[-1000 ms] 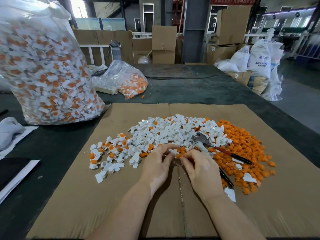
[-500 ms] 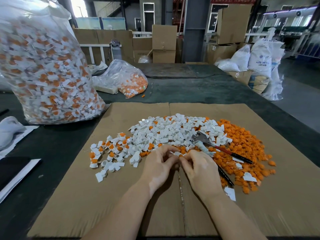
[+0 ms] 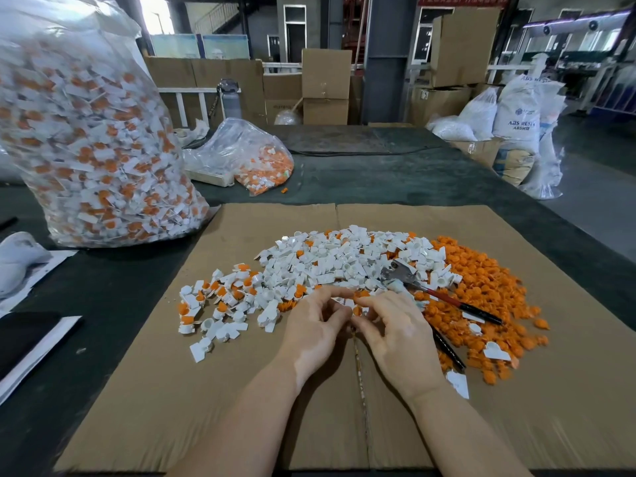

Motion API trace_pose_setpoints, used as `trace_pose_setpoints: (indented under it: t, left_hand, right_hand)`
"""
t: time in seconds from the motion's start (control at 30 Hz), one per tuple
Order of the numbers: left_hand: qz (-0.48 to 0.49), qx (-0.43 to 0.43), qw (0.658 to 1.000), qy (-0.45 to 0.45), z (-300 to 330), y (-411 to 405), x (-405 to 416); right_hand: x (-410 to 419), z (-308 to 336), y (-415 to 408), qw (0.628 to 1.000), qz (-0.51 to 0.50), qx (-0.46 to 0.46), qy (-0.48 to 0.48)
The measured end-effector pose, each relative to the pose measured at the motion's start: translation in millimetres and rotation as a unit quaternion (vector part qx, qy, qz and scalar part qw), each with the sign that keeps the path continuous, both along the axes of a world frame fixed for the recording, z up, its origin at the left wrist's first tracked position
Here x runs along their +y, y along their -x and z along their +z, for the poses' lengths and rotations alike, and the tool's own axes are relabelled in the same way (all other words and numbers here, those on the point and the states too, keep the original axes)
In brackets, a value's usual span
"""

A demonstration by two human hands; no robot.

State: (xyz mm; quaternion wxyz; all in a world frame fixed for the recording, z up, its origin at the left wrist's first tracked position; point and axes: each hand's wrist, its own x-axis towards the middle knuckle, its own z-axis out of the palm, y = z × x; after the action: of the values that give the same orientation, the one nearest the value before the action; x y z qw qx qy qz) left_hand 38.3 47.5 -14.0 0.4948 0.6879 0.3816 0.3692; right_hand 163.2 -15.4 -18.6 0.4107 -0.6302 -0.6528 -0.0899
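Note:
A heap of small white plastic pieces (image 3: 330, 259) lies on a flattened cardboard sheet (image 3: 144, 390), with a heap of orange caps (image 3: 481, 280) to its right. My left hand (image 3: 316, 325) and my right hand (image 3: 395, 328) meet at the near edge of the heaps. Their fingertips pinch a small white piece with an orange cap (image 3: 352, 304) between them. The fingers hide most of that piece. Pliers with red and black handles (image 3: 440, 297) lie on the pieces just right of my right hand.
A large clear bag of white and orange parts (image 3: 89, 139) stands at the left, a smaller bag (image 3: 251, 156) behind the sheet. Papers and a white cloth (image 3: 20, 259) lie at the far left. Cartons and white sacks (image 3: 519, 115) stand beyond the dark table.
Both hands stay at the same spot. Their fingers have worked closer together on the small piece, and the left hand's fingers have curled in more.

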Motion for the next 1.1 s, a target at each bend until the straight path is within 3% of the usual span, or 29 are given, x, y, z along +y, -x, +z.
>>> trace_pose_setpoints:
  t: [0.23, 0.47, 0.6, 0.73, 1.1]
  left_hand:
    - [0.009, -0.023, 1.000, 0.005, -1.5, -1.5, -1.2]
    - [0.051, 0.020, 0.998, -0.023, -7.4, -2.1, 2.1]
    - [0.039, 0.086, 0.993, -0.073, -7.6, -2.5, 3.2]
    - [0.016, 0.090, 0.993, -0.078, -6.2, -4.1, 0.3]
    - [0.020, 0.054, 0.994, -0.095, -0.8, -2.3, -4.0]
  right_hand:
    - [0.7, -1.6, 0.7, 0.999, -0.046, -0.014, -0.010]
    - [0.9, -1.9, 0.1, 0.999, -0.040, -0.002, -0.020]
    - [1.4, -2.3, -2.0, 0.996, -0.029, 0.083, -0.015]
    - [3.7, -3.3, -3.5, 0.983, -0.024, 0.178, 0.022]
    - [5.0, -2.9, -5.3, 0.977, -0.027, 0.202, 0.062]
